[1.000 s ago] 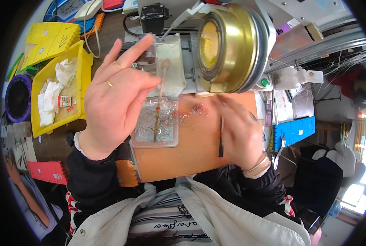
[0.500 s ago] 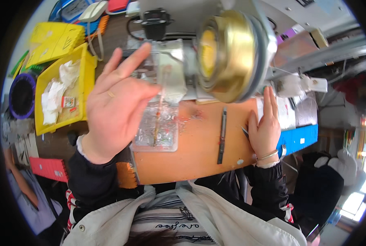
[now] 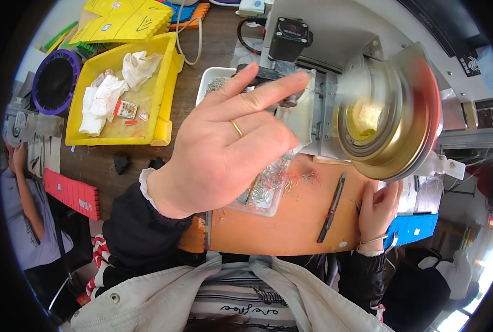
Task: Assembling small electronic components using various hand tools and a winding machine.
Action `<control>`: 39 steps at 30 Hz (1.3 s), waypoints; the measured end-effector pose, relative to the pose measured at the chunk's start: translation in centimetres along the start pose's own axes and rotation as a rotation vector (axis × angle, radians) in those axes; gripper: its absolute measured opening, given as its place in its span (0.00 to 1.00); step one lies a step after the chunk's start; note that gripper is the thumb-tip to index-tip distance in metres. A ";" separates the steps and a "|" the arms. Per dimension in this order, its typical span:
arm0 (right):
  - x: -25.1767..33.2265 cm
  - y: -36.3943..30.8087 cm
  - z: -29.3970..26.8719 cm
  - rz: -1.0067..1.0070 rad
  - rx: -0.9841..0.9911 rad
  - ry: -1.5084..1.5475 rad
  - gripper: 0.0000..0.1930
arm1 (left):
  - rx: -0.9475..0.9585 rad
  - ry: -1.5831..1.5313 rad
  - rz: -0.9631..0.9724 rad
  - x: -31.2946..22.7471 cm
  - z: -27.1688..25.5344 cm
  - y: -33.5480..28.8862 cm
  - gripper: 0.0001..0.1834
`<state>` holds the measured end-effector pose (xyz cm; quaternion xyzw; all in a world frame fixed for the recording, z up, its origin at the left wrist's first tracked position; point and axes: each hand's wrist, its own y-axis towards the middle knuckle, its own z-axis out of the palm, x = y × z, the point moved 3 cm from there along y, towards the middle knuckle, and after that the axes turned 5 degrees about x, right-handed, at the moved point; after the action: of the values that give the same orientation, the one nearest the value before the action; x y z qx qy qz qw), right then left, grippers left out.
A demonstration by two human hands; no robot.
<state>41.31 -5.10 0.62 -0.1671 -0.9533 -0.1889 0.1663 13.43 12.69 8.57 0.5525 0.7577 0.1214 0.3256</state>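
We note a thin stick [image 3: 252, 190] showing below the left hand [image 3: 221, 152], its lower end over the clear tray [image 3: 269, 211]. We cannot tell either hand's grip. The right hand [image 3: 379, 211] is near the black tool [image 3: 331, 209] on the bench [image 3: 290, 238].

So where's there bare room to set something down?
Mostly bare: the orange board between clear tray and dark tool; the brown table between yellow bin and red strip. Crowded: around the tray, near the left hand, where loose bits lie.
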 end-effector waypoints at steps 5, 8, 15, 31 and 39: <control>-1.1 -0.1 0.0 -0.132 -0.053 -0.102 0.36 | -0.008 0.032 -0.002 0.0 0.2 0.0 0.07; -0.5 -0.5 0.2 0.105 0.003 0.104 0.36 | -0.022 0.034 0.002 0.1 0.2 0.1 0.07; -0.6 -0.5 0.4 0.107 0.004 0.140 0.35 | -0.045 0.033 0.000 -0.1 0.1 0.0 0.06; -0.4 -0.1 0.2 0.000 -0.035 -0.015 0.22 | -0.074 0.020 0.014 0.1 0.4 0.1 0.04; 0.3 0.0 0.3 0.067 0.009 0.084 0.23 | -0.103 -0.003 0.010 0.2 0.6 0.0 0.05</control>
<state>40.93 -4.90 0.50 -0.1899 -0.9402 -0.1858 0.2131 13.80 12.71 8.02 0.5391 0.7470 0.1610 0.3541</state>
